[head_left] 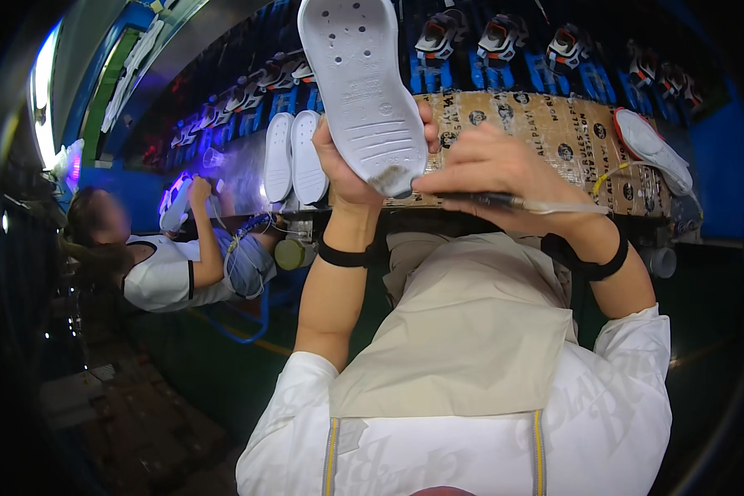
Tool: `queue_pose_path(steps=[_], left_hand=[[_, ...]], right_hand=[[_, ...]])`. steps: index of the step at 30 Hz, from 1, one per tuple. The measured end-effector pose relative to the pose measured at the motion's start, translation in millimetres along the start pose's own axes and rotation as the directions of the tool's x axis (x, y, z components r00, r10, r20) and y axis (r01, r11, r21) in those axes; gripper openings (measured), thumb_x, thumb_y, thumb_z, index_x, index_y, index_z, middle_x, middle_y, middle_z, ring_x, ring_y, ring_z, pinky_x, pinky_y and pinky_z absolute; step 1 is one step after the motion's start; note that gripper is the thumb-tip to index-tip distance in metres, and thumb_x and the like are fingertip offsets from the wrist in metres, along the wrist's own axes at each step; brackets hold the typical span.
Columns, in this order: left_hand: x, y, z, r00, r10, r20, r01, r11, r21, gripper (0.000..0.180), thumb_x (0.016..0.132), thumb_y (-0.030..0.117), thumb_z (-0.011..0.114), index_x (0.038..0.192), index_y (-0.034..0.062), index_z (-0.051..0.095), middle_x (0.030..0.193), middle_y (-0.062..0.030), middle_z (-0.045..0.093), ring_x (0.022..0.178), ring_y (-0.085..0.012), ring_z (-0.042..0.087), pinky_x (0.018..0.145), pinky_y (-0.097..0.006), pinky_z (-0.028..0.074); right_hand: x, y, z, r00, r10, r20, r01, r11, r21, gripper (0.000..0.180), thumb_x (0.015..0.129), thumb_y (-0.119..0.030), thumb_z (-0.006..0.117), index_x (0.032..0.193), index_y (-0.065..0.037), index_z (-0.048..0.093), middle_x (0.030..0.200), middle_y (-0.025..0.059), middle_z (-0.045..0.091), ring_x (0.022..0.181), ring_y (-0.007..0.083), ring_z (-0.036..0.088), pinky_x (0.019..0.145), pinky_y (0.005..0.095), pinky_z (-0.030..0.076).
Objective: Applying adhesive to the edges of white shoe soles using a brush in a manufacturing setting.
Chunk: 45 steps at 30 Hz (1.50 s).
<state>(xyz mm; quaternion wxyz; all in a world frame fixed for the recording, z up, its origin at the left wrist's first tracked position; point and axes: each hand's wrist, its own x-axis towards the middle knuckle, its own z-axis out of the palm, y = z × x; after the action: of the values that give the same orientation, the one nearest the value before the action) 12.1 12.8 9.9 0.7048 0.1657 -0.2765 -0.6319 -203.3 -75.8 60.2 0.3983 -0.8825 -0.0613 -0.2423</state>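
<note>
My left hand [349,172] grips a white shoe sole [370,99] around its heel end, thumb on one side and fingertips on the other. Holes dot the broad upper part of the sole, and grooves cross its heel. In my right hand [496,169] is a slim brush [479,199] with a dark shaft and a pale tail end. Its brownish tip lies over the heel, close to the rim. Two more white soles [293,157] stand side by side on the bench, left of my left hand.
Brown cardboard [546,136] covers the bench front. A red-edged white shoe part [653,149] lies at the right, beside a yellow cord [610,172]. Shoe uppers on blue holders [496,50] line the back. At left, a co-worker [169,260] handles a sole under purple light.
</note>
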Motion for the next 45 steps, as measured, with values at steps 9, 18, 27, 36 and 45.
queue_pose_path(steps=[9,18,27,36,45], left_hand=[[8.3,15.1,-0.5,0.999,0.011,0.052,-0.019,0.989,0.149,0.097,0.089,0.077,0.035,0.145,-0.0005,0.048,0.117,-0.0297,0.061,0.094,-0.0351,0.066,0.080,-0.047,0.054],[18.7,30.6,10.3,0.984,-0.163,-0.074,0.177,0.831,0.527,0.069,0.105,0.050,0.032,0.134,-0.0067,0.058,0.109,-0.0256,0.072,0.095,-0.0318,0.075,0.083,-0.040,0.062],[25.9,34.9,9.6,0.912,-0.323,-0.254,0.411,0.714,0.566,0.048,0.106,0.041,0.046,0.125,0.0008,0.065,0.106,-0.0132,0.074,0.088,-0.0192,0.074,0.075,-0.030,0.060],[24.1,41.8,5.7,0.860,-0.391,-0.328,0.510,0.691,0.513,0.048,0.106,0.044,0.048,0.121,0.0019,0.067,0.104,-0.0119,0.074,0.086,-0.0176,0.073,0.075,-0.030,0.059],[36.3,15.3,-28.3,0.880,-0.410,-0.237,0.473,0.729,0.495,0.041,0.110,0.034,0.048,0.134,0.0054,0.064,0.119,-0.0054,0.070,0.105,-0.0125,0.067,0.091,-0.030,0.054]], right_hand=[[4.5,-2.8,-8.3,0.998,-0.004,0.066,0.013,0.989,-0.148,0.028,0.090,-0.018,0.077,0.118,-0.014,0.074,0.088,0.0045,0.068,0.087,0.0244,0.062,0.088,0.0374,0.043],[8.2,-7.5,-17.4,0.990,0.028,0.142,0.003,0.977,-0.213,0.030,0.086,-0.014,0.079,0.115,-0.010,0.075,0.092,0.0057,0.067,0.089,0.0264,0.060,0.085,0.0386,0.043],[7.5,-6.5,-21.3,0.981,0.016,0.194,0.024,0.979,-0.203,0.033,0.083,-0.011,0.080,0.116,-0.012,0.075,0.089,0.0057,0.065,0.090,0.0276,0.060,0.088,0.0409,0.044],[3.5,-9.0,-29.7,0.966,0.031,0.257,0.015,0.984,-0.178,0.032,0.083,-0.012,0.080,0.115,-0.013,0.075,0.090,0.0052,0.062,0.091,0.0268,0.059,0.088,0.0412,0.044],[-37.5,7.3,-23.8,0.995,-0.059,-0.075,0.052,0.995,-0.086,0.027,0.090,-0.023,0.077,0.116,-0.014,0.076,0.100,0.0066,0.072,0.098,0.0269,0.065,0.087,0.0437,0.046]])
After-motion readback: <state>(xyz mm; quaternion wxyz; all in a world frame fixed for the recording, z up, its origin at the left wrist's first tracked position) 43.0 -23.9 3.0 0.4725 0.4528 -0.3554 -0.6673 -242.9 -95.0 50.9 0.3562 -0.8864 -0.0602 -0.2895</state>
